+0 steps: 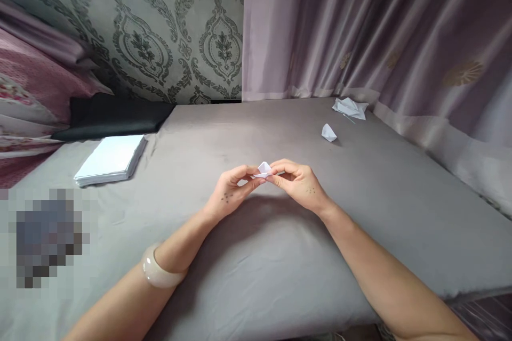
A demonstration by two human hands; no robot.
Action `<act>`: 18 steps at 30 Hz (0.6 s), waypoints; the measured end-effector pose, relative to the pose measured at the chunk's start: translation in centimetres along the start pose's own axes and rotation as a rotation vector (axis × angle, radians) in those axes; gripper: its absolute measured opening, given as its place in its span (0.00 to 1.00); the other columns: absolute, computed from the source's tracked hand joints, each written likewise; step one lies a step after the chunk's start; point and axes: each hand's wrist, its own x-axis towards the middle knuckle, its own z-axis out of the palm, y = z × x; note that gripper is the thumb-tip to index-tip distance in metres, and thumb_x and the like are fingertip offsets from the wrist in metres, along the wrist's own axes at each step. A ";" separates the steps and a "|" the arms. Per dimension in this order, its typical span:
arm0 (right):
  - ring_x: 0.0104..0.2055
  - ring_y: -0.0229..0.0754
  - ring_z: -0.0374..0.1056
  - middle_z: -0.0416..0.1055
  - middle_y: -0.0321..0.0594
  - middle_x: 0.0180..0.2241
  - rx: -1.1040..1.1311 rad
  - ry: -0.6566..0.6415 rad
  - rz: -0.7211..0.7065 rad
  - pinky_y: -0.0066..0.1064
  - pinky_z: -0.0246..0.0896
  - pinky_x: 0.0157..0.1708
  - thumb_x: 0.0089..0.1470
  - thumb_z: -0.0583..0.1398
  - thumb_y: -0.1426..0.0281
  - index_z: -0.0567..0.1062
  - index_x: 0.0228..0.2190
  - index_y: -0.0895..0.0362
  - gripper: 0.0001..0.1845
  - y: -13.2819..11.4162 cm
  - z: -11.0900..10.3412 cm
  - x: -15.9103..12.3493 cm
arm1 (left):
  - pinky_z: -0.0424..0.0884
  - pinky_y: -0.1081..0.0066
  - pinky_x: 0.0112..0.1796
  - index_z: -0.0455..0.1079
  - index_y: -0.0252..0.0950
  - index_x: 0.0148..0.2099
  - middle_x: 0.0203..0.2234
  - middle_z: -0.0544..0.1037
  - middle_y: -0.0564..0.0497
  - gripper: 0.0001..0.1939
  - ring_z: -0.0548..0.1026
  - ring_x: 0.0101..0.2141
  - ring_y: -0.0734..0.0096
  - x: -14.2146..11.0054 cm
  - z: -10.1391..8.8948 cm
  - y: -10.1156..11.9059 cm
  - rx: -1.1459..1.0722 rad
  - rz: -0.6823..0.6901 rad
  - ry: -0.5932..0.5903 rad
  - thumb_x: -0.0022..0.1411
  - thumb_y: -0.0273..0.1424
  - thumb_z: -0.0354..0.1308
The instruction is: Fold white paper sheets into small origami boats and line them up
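Between my two hands, a small folded white paper boat (263,169) is held up above the grey cloth. My left hand (236,187) pinches its left end between thumb and fingers, with a pale bangle (160,270) on that wrist. On the opposite end, my right hand (298,184) has thumb and fingers closed on the paper. A pointed peak shows at the middle of the fold; the ends are hidden by my fingertips. Farther back to the right, another small folded paper piece (328,132) rests on the cloth.
A grey cloth (224,133) covers the table. At left lie a stack of white paper (112,159) and a black item (116,114); a blurred-out object (48,240) is nearer. Several folded papers (350,108) lie at the back right, beside the purple curtain (304,26).
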 end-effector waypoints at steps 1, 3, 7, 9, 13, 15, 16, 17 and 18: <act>0.41 0.41 0.71 0.75 0.39 0.39 -0.040 0.031 -0.052 0.33 0.67 0.43 0.51 0.64 0.62 0.79 0.31 0.53 0.08 -0.1 0.1 -0.1 | 0.70 0.69 0.40 0.74 0.35 0.38 0.36 0.78 0.48 0.06 0.74 0.36 0.71 0.0 0.0 0.0 0.049 0.054 0.020 0.58 0.30 0.63; 0.39 0.40 0.71 0.75 0.39 0.38 -0.104 0.076 -0.138 0.32 0.67 0.40 0.53 0.63 0.65 0.79 0.31 0.53 0.06 -0.2 0.3 -0.2 | 0.70 0.69 0.42 0.75 0.36 0.39 0.39 0.78 0.48 0.05 0.74 0.38 0.70 0.0 0.1 0.0 0.088 0.136 0.046 0.58 0.29 0.62; 0.35 0.38 0.71 0.75 0.39 0.34 -0.201 0.160 -0.261 0.30 0.67 0.35 0.54 0.62 0.69 0.78 0.30 0.54 0.04 -0.3 0.8 -0.4 | 0.72 0.70 0.41 0.76 0.37 0.37 0.35 0.79 0.49 0.04 0.75 0.36 0.70 0.0 0.4 0.0 -0.030 0.142 0.099 0.56 0.27 0.64; 0.34 0.38 0.72 0.76 0.39 0.33 -0.227 0.194 -0.296 0.30 0.68 0.33 0.54 0.62 0.70 0.78 0.29 0.54 0.04 -0.4 1.1 -0.5 | 0.72 0.70 0.41 0.76 0.36 0.36 0.34 0.79 0.50 0.04 0.76 0.36 0.70 -0.1 0.7 0.0 -0.118 0.083 0.142 0.55 0.27 0.65; 0.33 0.38 0.73 0.76 0.37 0.32 -0.201 0.251 -0.261 0.30 0.70 0.35 0.53 0.63 0.69 0.76 0.30 0.54 0.02 -0.4 1.6 -0.7 | 0.74 0.71 0.40 0.74 0.36 0.38 0.32 0.79 0.52 0.10 0.77 0.35 0.71 -0.2 1.3 0.3 -0.291 -0.037 0.234 0.52 0.28 0.68; 0.33 0.38 0.73 0.76 0.36 0.31 -0.174 0.264 -0.202 0.30 0.71 0.36 0.52 0.64 0.68 0.75 0.31 0.54 0.03 -0.3 1.7 -0.8 | 0.74 0.70 0.40 0.73 0.37 0.41 0.32 0.79 0.52 0.14 0.77 0.35 0.71 -0.1 1.4 0.7 -0.331 -0.092 0.228 0.51 0.29 0.68; 0.32 0.38 0.73 0.76 0.36 0.31 -0.165 0.264 -0.175 0.30 0.71 0.37 0.52 0.64 0.67 0.74 0.32 0.54 0.04 -0.2 1.7 -0.9 | 0.74 0.70 0.40 0.73 0.37 0.43 0.32 0.80 0.51 0.15 0.77 0.36 0.70 -0.1 1.4 0.9 -0.334 -0.118 0.216 0.52 0.29 0.68; 0.32 0.38 0.73 0.76 0.35 0.30 -0.159 0.262 -0.152 0.30 0.71 0.37 0.52 0.64 0.67 0.74 0.32 0.54 0.05 -0.1 1.7 -0.9 | 0.74 0.70 0.41 0.73 0.36 0.43 0.33 0.80 0.51 0.15 0.77 0.36 0.70 -0.1 1.4 1.1 -0.327 -0.140 0.206 0.52 0.30 0.67; 0.32 0.38 0.73 0.76 0.35 0.30 -0.157 0.256 -0.133 0.30 0.71 0.36 0.52 0.64 0.66 0.74 0.32 0.53 0.06 -0.1 1.7 -0.9 | 0.73 0.69 0.42 0.73 0.36 0.43 0.33 0.80 0.51 0.14 0.77 0.36 0.70 -0.1 1.3 1.3 -0.316 -0.161 0.197 0.53 0.31 0.67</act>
